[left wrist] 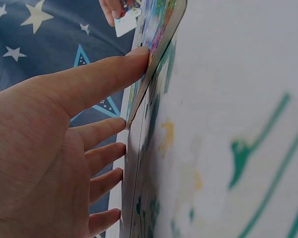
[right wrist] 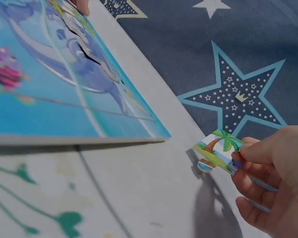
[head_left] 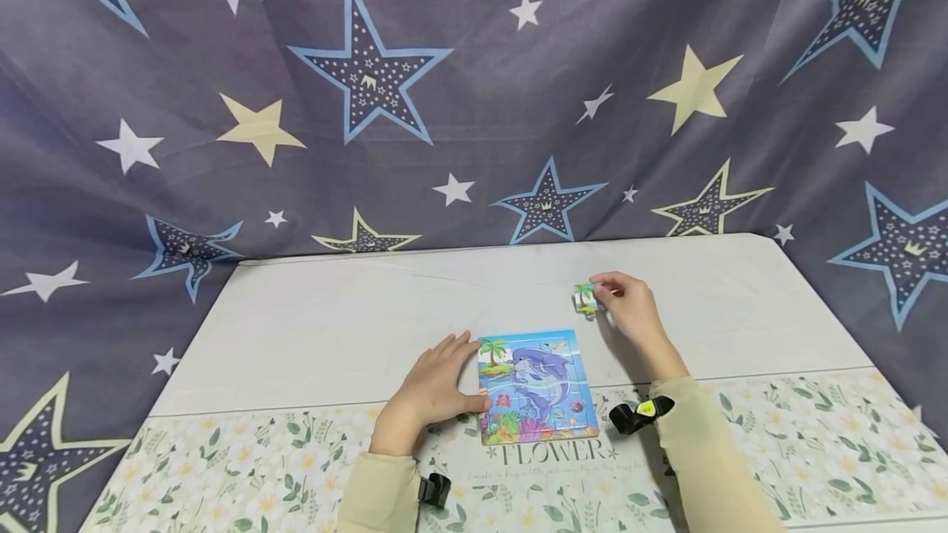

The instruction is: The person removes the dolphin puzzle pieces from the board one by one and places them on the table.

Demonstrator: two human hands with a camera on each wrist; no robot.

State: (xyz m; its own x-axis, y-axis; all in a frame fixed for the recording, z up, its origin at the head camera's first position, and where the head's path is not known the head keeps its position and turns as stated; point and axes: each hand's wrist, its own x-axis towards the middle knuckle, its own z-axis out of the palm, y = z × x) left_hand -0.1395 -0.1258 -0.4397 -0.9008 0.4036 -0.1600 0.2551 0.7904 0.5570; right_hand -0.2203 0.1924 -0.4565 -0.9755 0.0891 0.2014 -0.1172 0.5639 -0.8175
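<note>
A square jigsaw puzzle board (head_left: 590, 401) with a dolphin, sea plants and a palm tree lies on the table in the head view. My left hand (head_left: 433, 381) is at its left side, fingers spread and fairly straight. In the left wrist view the thumb (left wrist: 136, 58) touches the board's near edge, and the other fingers reach along its side. Beyond the board's upper right corner, my right hand (head_left: 633, 311) pinches a puzzle piece (right wrist: 214, 148) between thumb and fingers. That piece shows a palm tree and has a rounded tab; it is tilted up over the table.
A white cloth (head_left: 333, 319) covers the table's far part, with a floral strip (head_left: 296, 467) lettered "FLOWER" along the front. A dark star-patterned curtain (head_left: 474, 89) hangs behind and at both sides. Black straps (head_left: 629, 418) are on both sleeves.
</note>
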